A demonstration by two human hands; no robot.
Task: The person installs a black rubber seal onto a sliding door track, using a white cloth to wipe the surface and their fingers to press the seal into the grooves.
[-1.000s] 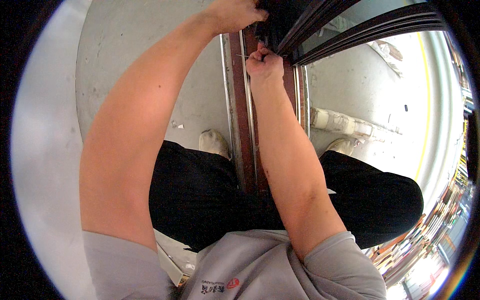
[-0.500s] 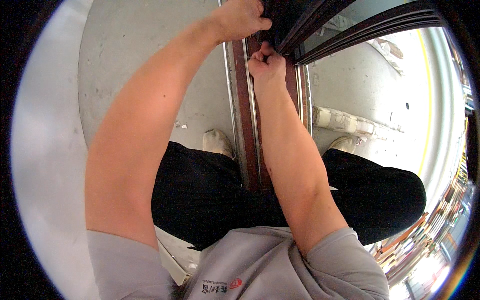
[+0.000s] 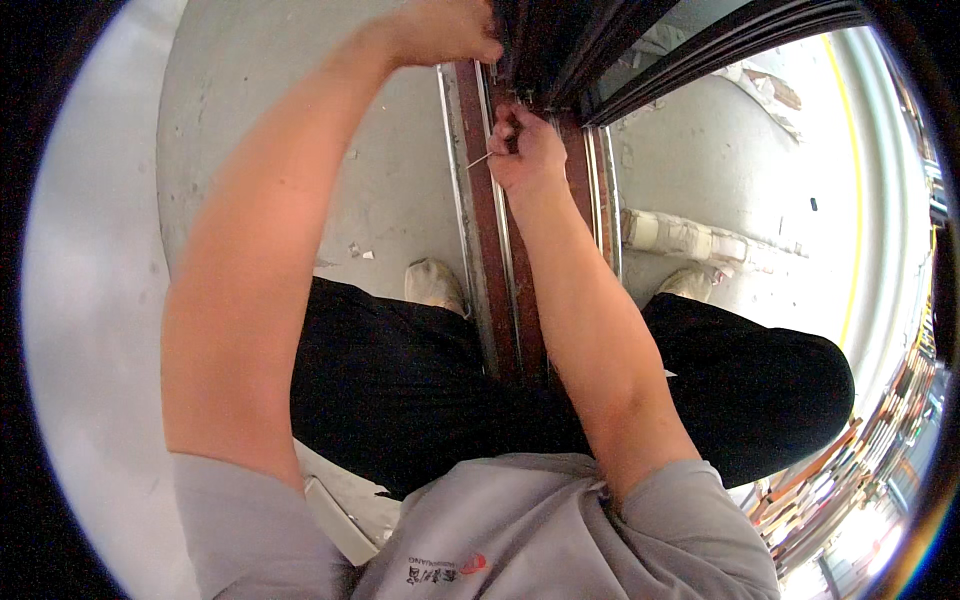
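My left hand is at the top edge, partly cut off. Its fingers are bent around the near left edge of a dark door or window panel. Just below the panel, my right hand is closed, its fingers curled over the track. A thin pale metal rod sticks out of that hand to the left; the rest of it is hidden in the fingers. Underneath runs a reddish-brown frame track with shiny metal rails, lying lengthwise between my legs.
More dark framed panels with glass stand at upper right. A wrapped long bundle lies on the grey floor to the right, beyond the track. My shoes are on either side of the track. Stacked long profiles fill the far right.
My left hand has moved left, along with the panel's near edge. My right hand has drawn slightly down toward me, and the thin rod now shows more plainly, slanting down to the left.
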